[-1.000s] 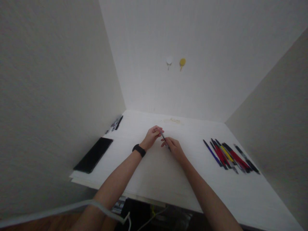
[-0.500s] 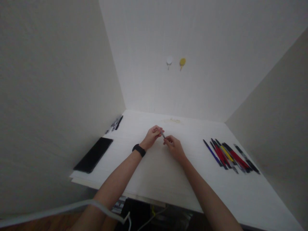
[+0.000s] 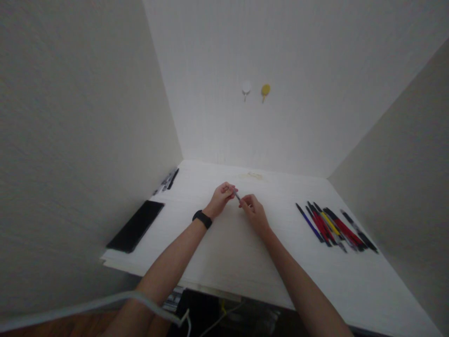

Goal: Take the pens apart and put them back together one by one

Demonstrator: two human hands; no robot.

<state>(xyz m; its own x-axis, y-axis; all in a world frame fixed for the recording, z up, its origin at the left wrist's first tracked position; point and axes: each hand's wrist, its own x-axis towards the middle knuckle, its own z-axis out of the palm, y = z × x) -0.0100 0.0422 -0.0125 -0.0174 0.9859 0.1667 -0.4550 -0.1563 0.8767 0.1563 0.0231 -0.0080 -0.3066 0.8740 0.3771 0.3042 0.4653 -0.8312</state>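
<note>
Over the middle of the white table, my left hand pinches one end of a slim grey and dark pen. My right hand has its fingertips closed on the pen's nearer, right end. The pen slants between the two hands, and its ends are hidden in the fingers. A black watch is on my left wrist. Right of my hands lies a loose row of several pens in blue, red, yellow and black.
A black tablet-like slab lies at the table's left edge. Behind it, small black and clear pieces lie along the left wall. Two hooks, one white and one yellow, are on the back wall. A pale cable crosses the lower left.
My right hand has shifted very slightly, and a little more of the pen shows between the hands. Both hands keep their hold, and the things on the table stay put.
</note>
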